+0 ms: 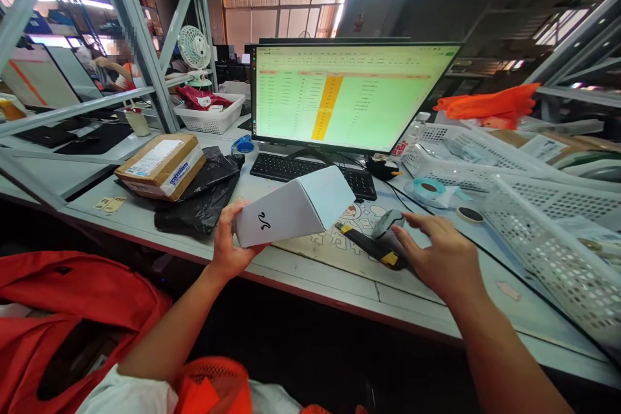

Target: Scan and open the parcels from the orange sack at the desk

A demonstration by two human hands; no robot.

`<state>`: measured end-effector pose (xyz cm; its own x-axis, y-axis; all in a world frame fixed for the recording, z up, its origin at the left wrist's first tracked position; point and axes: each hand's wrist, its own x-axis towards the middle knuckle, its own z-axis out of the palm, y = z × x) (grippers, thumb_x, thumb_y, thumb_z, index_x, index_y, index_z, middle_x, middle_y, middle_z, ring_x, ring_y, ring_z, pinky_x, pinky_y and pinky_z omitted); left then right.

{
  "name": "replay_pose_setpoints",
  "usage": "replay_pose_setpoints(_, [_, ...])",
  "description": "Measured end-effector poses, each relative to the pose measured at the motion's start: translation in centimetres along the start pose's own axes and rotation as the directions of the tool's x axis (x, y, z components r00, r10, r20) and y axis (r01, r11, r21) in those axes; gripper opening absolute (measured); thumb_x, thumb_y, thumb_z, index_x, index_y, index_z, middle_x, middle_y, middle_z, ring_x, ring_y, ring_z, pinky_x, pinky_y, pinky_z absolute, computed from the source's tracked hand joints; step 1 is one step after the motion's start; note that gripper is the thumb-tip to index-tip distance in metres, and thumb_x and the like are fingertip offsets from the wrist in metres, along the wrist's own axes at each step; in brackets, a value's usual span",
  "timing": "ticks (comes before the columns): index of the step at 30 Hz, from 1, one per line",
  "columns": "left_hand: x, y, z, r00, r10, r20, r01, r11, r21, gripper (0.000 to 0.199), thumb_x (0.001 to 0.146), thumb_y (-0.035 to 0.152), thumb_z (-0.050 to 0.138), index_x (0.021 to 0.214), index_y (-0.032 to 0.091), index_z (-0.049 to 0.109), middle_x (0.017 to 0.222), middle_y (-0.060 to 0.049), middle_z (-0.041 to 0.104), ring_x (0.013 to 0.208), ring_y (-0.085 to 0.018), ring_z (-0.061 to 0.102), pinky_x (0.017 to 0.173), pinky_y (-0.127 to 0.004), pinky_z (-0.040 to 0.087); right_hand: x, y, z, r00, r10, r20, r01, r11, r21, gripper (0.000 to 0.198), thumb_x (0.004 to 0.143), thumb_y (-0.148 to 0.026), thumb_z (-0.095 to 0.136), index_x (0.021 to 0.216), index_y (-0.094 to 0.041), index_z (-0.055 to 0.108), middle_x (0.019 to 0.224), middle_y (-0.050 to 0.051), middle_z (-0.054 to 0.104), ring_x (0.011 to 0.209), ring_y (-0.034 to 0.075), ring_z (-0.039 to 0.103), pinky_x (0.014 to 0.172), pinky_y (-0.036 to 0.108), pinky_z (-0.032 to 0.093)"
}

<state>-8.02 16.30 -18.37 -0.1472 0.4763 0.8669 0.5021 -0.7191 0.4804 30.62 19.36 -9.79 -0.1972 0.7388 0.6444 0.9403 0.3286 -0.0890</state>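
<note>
My left hand [229,242] grips the left end of a white cardboard box [281,213], which is tilted above the front of the desk. A black squiggle is drawn on its near side. To the right, my right hand [444,255] has thumb and fingers closed on the end of a small grey object [387,223] whose kind I cannot make out. Just below that lies a black and yellow utility knife [371,246] on the printed desk mat [315,251]. The box partly hides the keyboard [276,167] behind it.
A monitor [291,97] showing a spreadsheet stands behind the keyboard. At left a brown parcel [162,165] rests on a black plastic bag [213,184]. White baskets [543,239], a blue tape roll [429,189] and a cable stand at right. Metal posts [130,26] rise at left.
</note>
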Motion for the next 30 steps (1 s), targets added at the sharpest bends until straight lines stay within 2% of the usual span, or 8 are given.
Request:
replay_pose_setpoints(1, [0.0,0.3,0.0,1.000,0.027,0.016,-0.027,0.999,0.018,0.089,0.078,0.051,0.090,0.150,0.030,0.043,0.135,-0.013,0.060,0.129,-0.031,0.061,0.111,-0.050,0.052,0.2,-2.2,-1.5,0.979,-0.142,-0.143,0.155,0.985,0.080,0.027,0.099,-0.038,0.064,0.116,-0.019,0.071,0.110,0.012,0.076,0.097,0.030,0.074,0.088,0.043,0.061])
replay_pose_setpoints(3, [0.1,0.8,0.3,0.998,0.050,0.044,-0.051,0.998,0.042,0.089,0.078,0.052,0.090,0.150,0.030,0.043,0.134,-0.013,0.061,0.128,-0.032,0.062,0.111,-0.052,0.052,0.8,-6.4,-4.1,0.896,-0.328,-0.300,0.389,0.905,0.171,0.026,0.094,-0.025,0.075,0.119,-0.025,0.070,0.113,0.007,0.076,0.096,0.024,0.075,0.089,0.038,0.062])
replay_pose_setpoints(5, [0.1,1.3,0.6,0.996,0.058,0.070,-0.060,0.997,0.037,0.091,0.078,0.053,0.089,0.151,0.030,0.042,0.135,-0.013,0.061,0.128,-0.032,0.062,0.111,-0.053,0.052,1.5,-9.6,-5.7,0.833,-0.431,-0.346,0.523,0.817,0.242,0.033,0.090,-0.015,0.078,0.121,-0.026,0.069,0.114,0.007,0.076,0.098,0.022,0.075,0.090,0.035,0.063])
replay_pose_setpoints(7, [0.0,1.8,0.8,0.994,0.060,0.088,-0.062,0.998,0.021,0.092,0.078,0.054,0.089,0.153,0.029,0.041,0.135,-0.014,0.061,0.128,-0.032,0.063,0.110,-0.051,0.053,1.8,-11.4,-6.3,0.803,-0.481,-0.351,0.583,0.756,0.297,0.036,0.090,-0.010,0.077,0.122,-0.025,0.069,0.112,0.007,0.077,0.098,0.022,0.076,0.089,0.035,0.064])
replay_pose_setpoints(9, [-0.1,2.1,0.8,0.993,0.061,0.099,-0.063,0.998,0.017,0.092,0.079,0.052,0.089,0.154,0.028,0.041,0.134,-0.014,0.062,0.126,-0.031,0.064,0.107,-0.048,0.055,1.9,-12.0,-6.2,0.790,-0.495,-0.362,0.605,0.727,0.325,0.039,0.089,-0.006,0.076,0.123,-0.023,0.070,0.107,0.007,0.078,0.097,0.022,0.077,0.088,0.035,0.065])
replay_pose_setpoints(13, [-0.3,2.3,0.4,0.992,0.047,0.119,-0.054,0.997,0.062,0.090,0.080,0.055,0.088,0.152,0.026,0.042,0.132,-0.014,0.063,0.123,-0.030,0.066,0.104,-0.045,0.056,1.5,-11.9,-6.0,0.782,-0.494,-0.379,0.610,0.729,0.310,0.042,0.087,-0.004,0.077,0.123,-0.025,0.071,0.103,0.004,0.080,0.096,0.021,0.078,0.087,0.032,0.066])
replay_pose_setpoints(20, [-0.5,2.7,0.2,0.989,-0.003,0.146,-0.012,0.995,0.097,0.087,0.080,0.054,0.087,0.150,0.026,0.045,0.133,-0.013,0.063,0.125,-0.030,0.065,0.106,-0.045,0.056,1.0,-11.9,-6.3,0.783,-0.513,-0.351,0.600,0.772,0.211,0.029,0.090,-0.006,0.073,0.111,-0.026,0.069,0.107,0.004,0.080,0.094,0.020,0.079,0.086,0.030,0.066])
replay_pose_setpoints(30, [-0.9,3.6,0.1,0.977,-0.030,0.213,0.011,0.996,0.087,0.082,0.084,0.056,0.083,0.150,0.025,0.046,0.132,-0.013,0.065,0.122,-0.029,0.066,0.102,-0.040,0.057,0.8,-12.1,-6.0,0.825,-0.432,-0.364,0.528,0.820,0.222,0.026,0.089,-0.003,0.067,0.102,-0.024,0.061,0.091,0.002,0.077,0.078,0.017,0.074,0.075,0.029,0.061])
